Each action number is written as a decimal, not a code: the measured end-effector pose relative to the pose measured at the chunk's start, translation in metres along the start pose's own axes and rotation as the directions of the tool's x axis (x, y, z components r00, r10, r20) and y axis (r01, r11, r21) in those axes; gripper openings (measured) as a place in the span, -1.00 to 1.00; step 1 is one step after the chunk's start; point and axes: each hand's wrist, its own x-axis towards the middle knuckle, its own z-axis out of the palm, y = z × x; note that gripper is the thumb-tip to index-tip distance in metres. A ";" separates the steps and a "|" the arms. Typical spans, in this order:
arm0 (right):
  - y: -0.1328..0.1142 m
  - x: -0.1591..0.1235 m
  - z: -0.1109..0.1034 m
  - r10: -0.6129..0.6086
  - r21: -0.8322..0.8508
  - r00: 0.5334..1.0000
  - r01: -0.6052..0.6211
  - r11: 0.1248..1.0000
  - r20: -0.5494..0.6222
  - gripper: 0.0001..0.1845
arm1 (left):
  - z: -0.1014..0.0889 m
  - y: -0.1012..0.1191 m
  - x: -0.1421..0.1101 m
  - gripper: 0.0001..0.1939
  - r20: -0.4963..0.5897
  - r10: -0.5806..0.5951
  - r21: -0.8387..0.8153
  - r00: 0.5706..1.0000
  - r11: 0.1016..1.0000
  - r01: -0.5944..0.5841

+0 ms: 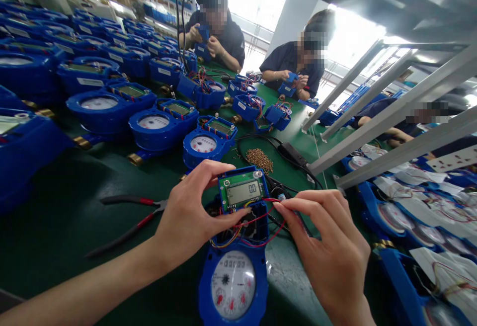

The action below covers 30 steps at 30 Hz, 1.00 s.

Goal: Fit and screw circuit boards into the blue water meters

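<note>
A blue water meter (234,286) with a white round dial lies in front of me, its upper compartment uncovered and full of thin wires. Between the thumb and fingers of my left hand (194,206) is a green circuit board (242,189), whose small display reads 0.0. The board sits tilted at the top of the meter's housing. My right hand (324,241) pinches red wires (271,200) by the board's right side. Black-and-red handled pliers (130,219) lie on the table to the left of my left hand.
A pile of small brass screws (260,160) lies beyond the board, beside black cables and a power strip (292,154). Many blue meters (164,122) crowd the left, more (383,206) the right. Metal frame legs (372,117) slant on the right. Co-workers (294,62) handle blue parts across the table.
</note>
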 end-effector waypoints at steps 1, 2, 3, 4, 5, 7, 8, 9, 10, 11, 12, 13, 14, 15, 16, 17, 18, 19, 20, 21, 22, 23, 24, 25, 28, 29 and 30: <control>-0.001 0.000 0.000 -0.010 -0.011 1.000 0.010 1.000 0.003 -0.87 | 0.000 0.000 0.000 -0.52 0.001 -0.002 -0.005 1.000 1.000 0.002; -0.001 -0.001 0.000 -0.018 -0.022 1.000 0.018 1.000 0.012 -0.88 | 0.000 0.000 0.001 -0.52 0.006 -0.005 -0.012 1.000 1.000 0.005; -0.002 -0.001 0.000 -0.021 -0.034 1.000 0.022 0.999 0.023 -0.89 | 0.000 0.000 0.001 -0.52 0.013 -0.008 -0.021 1.000 1.000 0.008; -0.002 -0.002 0.000 -0.021 -0.051 0.999 0.023 0.998 0.036 -0.90 | 0.001 0.001 0.001 -0.52 0.017 -0.007 -0.028 1.000 1.000 0.008; -0.003 -0.002 -0.001 -0.018 -0.072 0.999 0.021 0.997 0.049 -0.91 | 0.001 0.001 0.002 -0.52 0.018 -0.005 -0.033 1.000 0.999 0.006; -0.002 -0.003 -0.002 -0.003 -0.120 0.997 0.012 0.993 0.071 -0.93 | 0.001 0.002 0.002 -0.53 0.013 0.001 -0.037 1.000 0.999 0.000; -0.002 -0.003 -0.002 0.006 -0.145 0.997 0.005 0.989 0.079 -0.93 | 0.001 0.002 0.002 -0.53 0.011 0.002 -0.037 1.000 0.999 -0.002; -0.001 -0.003 -0.003 0.015 -0.162 0.996 -0.001 0.987 0.084 -0.92 | 0.001 0.002 0.002 -0.53 0.009 0.002 -0.037 1.000 0.999 -0.001; -0.001 -0.003 -0.003 0.020 -0.170 0.996 -0.005 0.985 0.087 -0.92 | 0.001 0.002 0.002 -0.53 0.009 0.001 -0.040 1.000 0.999 -0.001; -0.001 -0.003 -0.003 0.023 -0.168 0.996 -0.008 0.986 0.086 -0.93 | 0.001 0.002 0.002 -0.53 0.011 -0.001 -0.043 1.000 0.999 0.002; -0.001 -0.002 -0.003 0.018 -0.154 0.996 -0.005 0.988 0.084 -0.94 | 0.001 0.002 0.002 -0.52 0.013 -0.002 -0.049 1.000 0.999 0.003; -0.001 -0.002 -0.003 0.009 -0.130 0.997 0.001 0.992 0.079 -0.95 | 0.001 0.001 0.002 -0.52 0.017 -0.002 -0.055 1.000 0.998 0.003; -0.002 -0.002 -0.003 -0.001 -0.101 0.997 0.009 0.995 0.074 -0.94 | 0.001 0.001 0.002 -0.52 0.020 0.000 -0.063 1.000 0.998 0.001; -0.002 -0.002 -0.003 -0.008 -0.074 0.998 0.013 0.997 0.070 -0.91 | 0.001 0.001 0.002 -0.51 0.024 0.001 -0.068 1.000 0.998 0.001; -0.002 -0.002 -0.002 -0.009 -0.050 0.997 0.013 0.999 0.071 -0.88 | 0.001 0.000 0.002 -0.51 0.027 0.000 -0.069 1.000 0.998 0.002; -0.003 -0.002 -0.002 -0.009 -0.033 0.997 0.012 0.999 0.079 -0.86 | 0.001 0.000 0.002 -0.51 0.026 0.000 -0.066 1.000 0.998 0.002; -0.003 -0.003 -0.002 -0.005 -0.022 0.996 0.007 1.000 0.091 -0.85 | 0.001 0.000 0.002 -0.51 0.024 0.001 -0.061 1.000 0.998 0.000; -0.003 -0.003 -0.001 0.001 -0.017 0.995 0.000 1.000 0.099 -0.85 | 0.001 -0.001 0.002 -0.51 0.023 0.000 -0.054 1.000 0.999 0.001; -0.003 -0.004 -0.001 0.005 -0.012 0.995 -0.004 1.000 0.097 -0.85 | 0.001 -0.001 0.001 -0.51 0.021 0.000 -0.047 1.000 0.999 0.001; -0.003 -0.004 -0.001 0.009 -0.010 0.996 -0.008 1.000 0.089 -0.86 | 0.001 -0.001 0.001 -0.51 0.021 0.000 -0.043 1.000 0.999 0.001; -0.003 -0.004 -0.001 0.013 -0.010 0.997 -0.012 1.000 0.076 -0.86 | 0.001 -0.001 0.001 -0.51 0.020 0.000 -0.042 1.000 0.999 0.001; -0.003 -0.004 -0.001 0.018 -0.010 0.998 -0.017 1.000 0.065 -0.86 | 0.001 -0.001 0.000 -0.50 0.021 -0.001 -0.042 1.000 0.999 0.002; -0.004 -0.004 -0.001 0.024 -0.009 0.998 -0.023 1.000 0.062 -0.85 | 0.001 -0.002 0.000 -0.50 0.020 -0.002 -0.041 1.000 0.999 0.002; -0.004 -0.004 -0.001 0.025 -0.007 0.997 -0.025 1.000 0.068 -0.85 | 0.001 -0.001 0.000 -0.50 0.019 -0.001 -0.040 1.000 0.999 0.001; -0.003 -0.003 -0.001 0.036 0.016 0.995 -0.037 0.999 0.091 -0.85 | 0.000 -0.001 0.001 -0.51 0.014 0.006 -0.029 1.000 1.000 -0.006; -0.003 -0.003 -0.001 0.043 0.026 0.995 -0.045 0.999 0.095 -0.85 | 0.000 -0.001 0.001 -0.52 0.014 0.008 -0.025 1.000 1.000 -0.007; -0.003 -0.004 0.000 0.050 0.035 0.994 -0.053 0.998 0.099 -0.85 | 0.001 -0.001 0.001 -0.52 0.012 0.008 -0.022 1.000 1.000 -0.007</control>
